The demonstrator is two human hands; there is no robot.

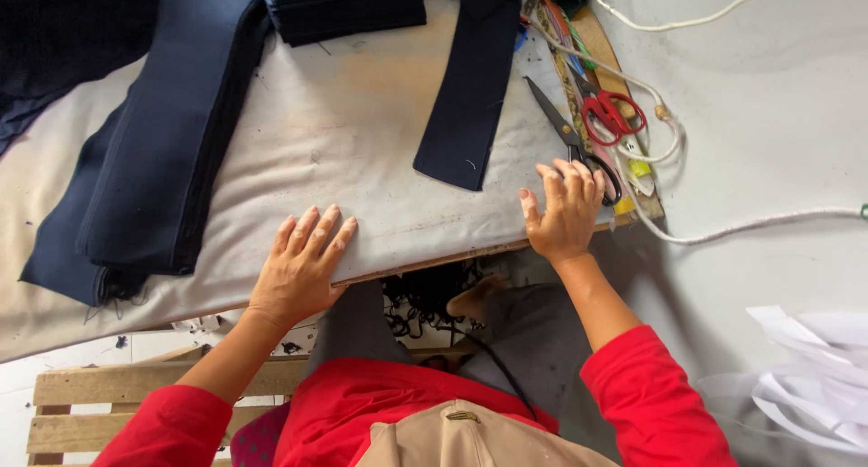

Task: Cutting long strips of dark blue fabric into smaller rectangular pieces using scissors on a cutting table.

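Note:
My left hand point(300, 266) lies flat on the front edge of the cloth-covered table point(344, 141), fingers together and holding nothing. At the table's right corner rests my right hand point(565, 212), fingers spread, fingertips close to the black-handled scissors point(571, 140). A narrow navy fabric strip point(472, 87) lies between the hands, farther back. A stack of long navy fabric pieces point(154, 150) sits to the left of my left hand.
Red-handled scissors point(611, 114) lie on a wooden ruler point(608, 69) at the table's right edge, beside a white cord point(723, 227). A pile of folded dark fabric point(348, 6) sits at the back. White paper point(814, 377) lies on the floor at right, a wooden bench point(136, 390) below left.

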